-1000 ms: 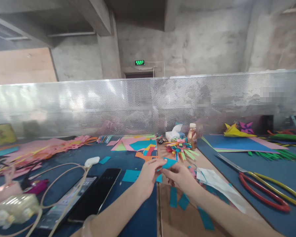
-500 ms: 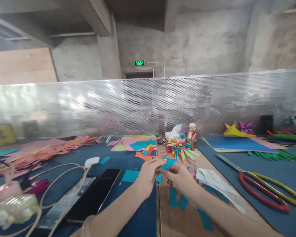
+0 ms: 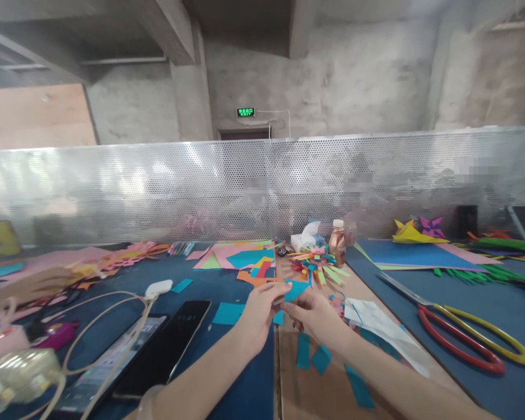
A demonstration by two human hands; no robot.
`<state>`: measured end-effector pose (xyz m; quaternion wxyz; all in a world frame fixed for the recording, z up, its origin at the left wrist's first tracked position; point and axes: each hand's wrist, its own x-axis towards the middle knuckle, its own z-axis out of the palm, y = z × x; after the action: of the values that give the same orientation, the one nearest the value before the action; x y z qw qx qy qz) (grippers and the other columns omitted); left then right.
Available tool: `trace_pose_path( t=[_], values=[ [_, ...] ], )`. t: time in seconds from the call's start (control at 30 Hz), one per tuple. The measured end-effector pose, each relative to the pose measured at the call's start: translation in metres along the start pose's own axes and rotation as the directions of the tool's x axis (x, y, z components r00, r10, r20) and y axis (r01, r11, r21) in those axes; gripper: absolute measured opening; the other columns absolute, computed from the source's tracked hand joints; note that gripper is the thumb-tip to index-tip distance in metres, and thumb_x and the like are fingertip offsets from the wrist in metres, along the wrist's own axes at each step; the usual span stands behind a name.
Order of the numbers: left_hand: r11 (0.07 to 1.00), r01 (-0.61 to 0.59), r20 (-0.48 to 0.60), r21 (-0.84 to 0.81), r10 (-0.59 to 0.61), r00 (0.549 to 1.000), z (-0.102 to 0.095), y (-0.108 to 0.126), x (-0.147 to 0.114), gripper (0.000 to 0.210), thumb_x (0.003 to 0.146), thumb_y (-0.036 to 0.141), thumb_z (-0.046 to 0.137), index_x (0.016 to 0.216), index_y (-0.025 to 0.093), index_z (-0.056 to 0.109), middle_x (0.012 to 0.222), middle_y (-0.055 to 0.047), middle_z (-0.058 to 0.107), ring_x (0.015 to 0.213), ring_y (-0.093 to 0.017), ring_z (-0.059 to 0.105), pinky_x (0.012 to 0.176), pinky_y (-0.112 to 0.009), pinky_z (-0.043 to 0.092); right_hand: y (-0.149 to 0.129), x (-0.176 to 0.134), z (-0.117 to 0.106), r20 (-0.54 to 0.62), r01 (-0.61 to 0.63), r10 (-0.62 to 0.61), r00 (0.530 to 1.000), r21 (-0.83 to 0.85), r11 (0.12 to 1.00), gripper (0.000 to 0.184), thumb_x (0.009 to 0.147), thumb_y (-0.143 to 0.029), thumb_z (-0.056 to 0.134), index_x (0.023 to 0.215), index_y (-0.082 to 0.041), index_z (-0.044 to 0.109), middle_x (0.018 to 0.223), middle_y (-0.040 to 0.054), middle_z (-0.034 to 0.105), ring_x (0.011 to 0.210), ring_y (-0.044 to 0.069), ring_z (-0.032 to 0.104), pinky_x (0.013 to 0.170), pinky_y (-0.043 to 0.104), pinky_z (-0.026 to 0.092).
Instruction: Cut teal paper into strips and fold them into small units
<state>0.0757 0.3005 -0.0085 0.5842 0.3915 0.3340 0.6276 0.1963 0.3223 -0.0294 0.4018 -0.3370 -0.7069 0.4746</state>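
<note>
A small piece of blue paper [image 3: 296, 289] is pinched between my two hands above the seam of the table. My left hand [image 3: 262, 309] holds its left edge, the thumb and fingertips pressed together. On the other side my right hand [image 3: 318, 315] grips the paper with curled fingers, close to the left fingertips. Cut blue strips [image 3: 303, 351] lie on the brown board under my right hand. Another blue sheet [image 3: 228, 313] rests left of my left wrist. Just beyond my hands sits a bundle of colourful paper strips [image 3: 317, 259].
Large scissors [image 3: 459, 326] with red and yellow handles lie at right, near a white paper sheet [image 3: 378, 326]. Two phones [image 3: 166, 344] and a looped cable lie at left. Another person's hand [image 3: 35, 286] is at far left. A bottle [image 3: 338, 242] stands behind the bundle.
Another person's hand has come in at the far left, over the pink paper. My hands keep nearly the same hold on the blue paper. The view has shifted slightly.
</note>
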Motion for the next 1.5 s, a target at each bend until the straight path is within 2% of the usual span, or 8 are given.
trace_pose_path(
  t=[0.6, 0.8, 0.97, 1.13, 1.23, 1.33, 1.4, 1.5],
  values=[
    [1.0, -0.013, 0.003, 0.009, 0.013, 1.0, 0.003, 0.006, -0.005, 0.014, 0.057, 0.025, 0.069, 0.059, 0.013, 0.062, 0.057, 0.001, 0.052, 0.055, -0.008, 0.046, 0.052, -0.019, 0.036, -0.009, -0.002, 0.002, -0.039, 0.083, -0.093, 0.995, -0.216, 0.973, 0.026, 0.076, -0.034, 0.048, 0.06, -0.015, 0.047, 0.045, -0.0047, 0.044, 0.04, 0.007, 0.044, 0.039, 0.017, 0.035],
    [0.998, 0.046, -0.044, 0.038, -0.045, 0.998, 0.007, 0.005, 0.0, 0.031, 0.061, 0.043, 0.063, 0.074, 0.015, 0.063, 0.069, -0.002, 0.059, 0.061, -0.011, 0.053, 0.053, -0.021, 0.038, -0.018, -0.003, -0.018, -0.014, 0.246, -0.504, 0.864, -0.861, 0.445, 0.012, 0.075, -0.013, 0.045, 0.067, -0.014, 0.055, 0.059, 0.0023, 0.055, 0.054, 0.013, 0.051, 0.048, 0.021, 0.037],
    [0.931, 0.281, 0.005, 0.231, -0.29, 0.957, 0.015, 0.007, -0.002, 0.051, 0.059, 0.064, 0.048, 0.053, 0.014, 0.054, 0.046, -0.004, 0.055, 0.047, -0.015, 0.053, 0.045, -0.024, 0.037, -0.016, 0.0, -0.044, 0.192, 0.321, -0.579, 0.793, -0.938, 0.129, 0.021, 0.08, -0.01, 0.039, 0.073, -0.013, 0.058, 0.071, 0.0099, 0.057, 0.071, 0.021, 0.053, 0.063, 0.031, 0.039],
    [0.955, 0.09, 0.134, 0.284, -0.133, 0.982, 0.015, 0.004, -0.013, 0.022, 0.062, 0.036, 0.061, 0.067, 0.015, 0.053, 0.053, -0.001, 0.058, 0.05, -0.014, 0.056, 0.052, -0.024, 0.041, -0.015, 0.0, -0.046, 0.295, 0.357, -0.606, 0.739, -0.934, -0.02, 0.021, 0.082, -0.012, 0.039, 0.086, -0.016, 0.058, 0.076, 0.0078, 0.059, 0.076, 0.021, 0.054, 0.065, 0.031, 0.041],
    [0.951, -0.001, 0.142, 0.31, -0.045, 0.989, 0.012, 0.002, -0.012, 0.017, 0.065, 0.032, 0.057, 0.068, 0.016, 0.051, 0.059, -0.001, 0.057, 0.049, -0.012, 0.055, 0.053, -0.025, 0.043, -0.019, 0.001, -0.044, 0.15, 0.297, -0.673, 0.725, -0.949, 0.108, 0.024, 0.084, -0.016, 0.037, 0.099, -0.014, 0.055, 0.093, 0.0111, 0.059, 0.085, 0.021, 0.054, 0.069, 0.031, 0.042],
    [0.925, -0.074, 0.147, 0.372, 0.02, 0.989, 0.008, 0.004, -0.006, 0.017, 0.064, 0.031, 0.058, 0.068, 0.016, 0.053, 0.058, 0.0, 0.054, 0.048, -0.011, 0.051, 0.049, -0.023, 0.041, -0.027, 0.0, -0.044, -0.11, 0.293, -0.565, 0.818, -0.765, 0.574, 0.029, 0.085, -0.022, 0.036, 0.111, -0.015, 0.048, 0.104, 0.0103, 0.056, 0.08, 0.017, 0.056, 0.064, 0.026, 0.046],
    [0.898, -0.136, 0.165, 0.419, 0.072, 0.984, 0.006, 0.006, -0.003, 0.015, 0.064, 0.029, 0.059, 0.068, 0.015, 0.055, 0.058, 0.001, 0.053, 0.05, -0.011, 0.049, 0.048, -0.022, 0.039, -0.032, -0.002, -0.043, -0.136, 0.259, -0.382, 0.914, -0.528, 0.809, 0.03, 0.084, -0.029, 0.038, 0.109, -0.017, 0.049, 0.097, 0.0075, 0.058, 0.073, 0.015, 0.056, 0.058, 0.024, 0.047],
    [0.803, -0.271, 0.22, 0.53, 0.179, 0.959, 0.005, 0.009, -0.002, 0.013, 0.065, 0.027, 0.058, 0.067, 0.015, 0.058, 0.06, 0.0, 0.053, 0.056, -0.012, 0.048, 0.051, -0.021, 0.037, -0.037, -0.003, -0.042, -0.062, 0.22, -0.252, 0.966, -0.318, 0.922, 0.023, 0.078, -0.034, 0.049, 0.091, -0.017, 0.058, 0.082, 0.0039, 0.059, 0.07, 0.014, 0.055, 0.058, 0.024, 0.046]
  ],
)
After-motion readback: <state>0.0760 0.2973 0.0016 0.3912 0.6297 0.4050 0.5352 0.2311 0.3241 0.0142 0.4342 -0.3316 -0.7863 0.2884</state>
